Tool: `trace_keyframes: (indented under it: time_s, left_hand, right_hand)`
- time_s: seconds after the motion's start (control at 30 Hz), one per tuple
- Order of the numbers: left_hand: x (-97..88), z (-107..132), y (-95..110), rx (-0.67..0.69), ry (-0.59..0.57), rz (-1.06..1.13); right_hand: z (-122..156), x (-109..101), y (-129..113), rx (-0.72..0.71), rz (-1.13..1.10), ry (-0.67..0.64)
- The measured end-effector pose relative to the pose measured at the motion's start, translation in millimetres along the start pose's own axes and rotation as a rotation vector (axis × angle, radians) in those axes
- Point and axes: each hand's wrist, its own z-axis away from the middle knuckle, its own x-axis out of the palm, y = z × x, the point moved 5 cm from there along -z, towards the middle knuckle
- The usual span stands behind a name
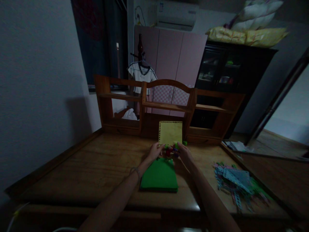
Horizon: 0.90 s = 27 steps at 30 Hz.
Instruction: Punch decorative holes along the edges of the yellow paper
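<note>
A pale yellow panel (170,132) with dark notches along its edges stands upright near the back of the desk. My left hand (155,151) pinches its lower left corner, fingers closed. At the lower right corner my right hand (184,152) has its fingers curled onto the panel. Between my hands sits a cluster of small red, green and purple toy pieces (169,150), too dark and small to name singly. A bright green piece (185,142) shows just beyond my right hand. In front lies a thick green foam-like slab (159,175), between my forearms.
A loose heap of blue, green and pink notched pieces (238,180) lies to the right on the wooden desk (96,167). A wooden shelf unit (169,104) borders the back. Behind it stand a pink wardrobe (169,48) and a black cabinet (229,71).
</note>
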Motion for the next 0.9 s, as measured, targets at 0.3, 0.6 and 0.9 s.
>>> trace_keyframes:
  time_s: [0.3,0.6,0.9]
  left_hand:
    - [-1.6,-1,-2,0.037,0.04,0.009]
    - [0.3,5,7,-0.038,0.023,0.017]
    - [3.6,2,0,0.024,-0.024,-0.085]
  right_hand:
    - [1,1,2,0.016,-0.02,0.0]
    - [4,5,0,0.011,-0.061,-0.054]
    - [3,2,1,0.013,0.017,-0.04]
